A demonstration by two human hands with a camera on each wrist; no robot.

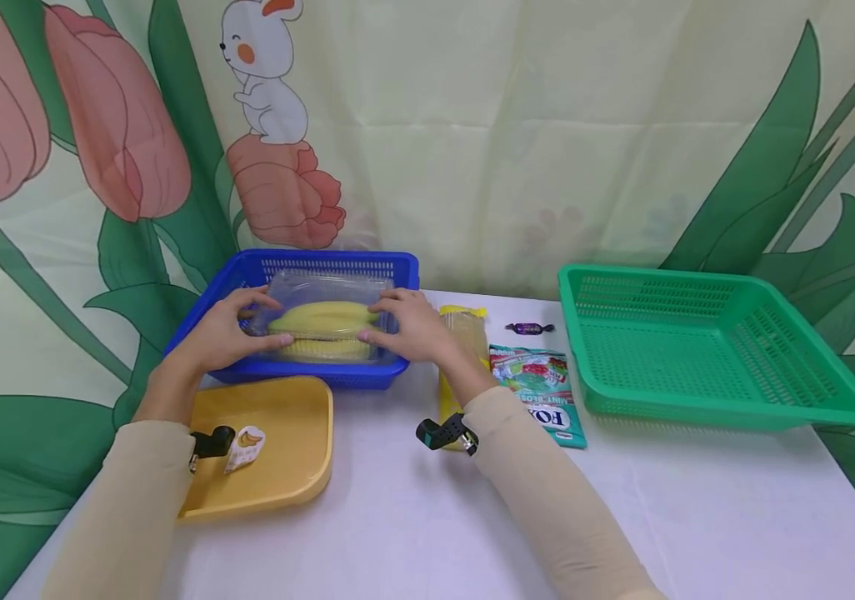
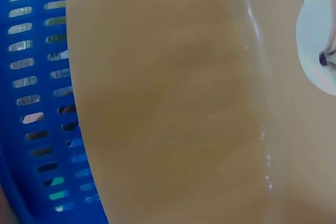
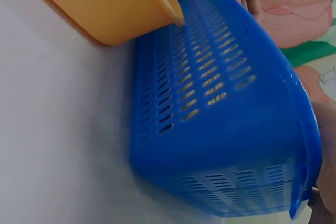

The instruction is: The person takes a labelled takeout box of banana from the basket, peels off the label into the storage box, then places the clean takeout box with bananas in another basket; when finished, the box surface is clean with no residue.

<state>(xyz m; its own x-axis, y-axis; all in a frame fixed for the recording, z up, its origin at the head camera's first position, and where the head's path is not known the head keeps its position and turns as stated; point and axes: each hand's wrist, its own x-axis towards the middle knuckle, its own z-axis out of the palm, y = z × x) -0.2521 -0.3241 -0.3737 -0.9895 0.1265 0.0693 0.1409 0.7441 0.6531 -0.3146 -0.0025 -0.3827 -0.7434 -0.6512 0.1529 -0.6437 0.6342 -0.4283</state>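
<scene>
Now both hands, left hand and right hand, fingers curled around clear box of corn, inside blue basket; yellow tray just beside.

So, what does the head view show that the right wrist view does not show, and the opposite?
Only the head view shows the clear box of bananas gripped by the left hand and the right hand, plus the green basket, the mint bag and a wrapped candy. Only the right wrist view shows the slotted outer wall of the blue basket from close up. Both show the blue basket, the yellow tray touching it, and the white table.
</scene>
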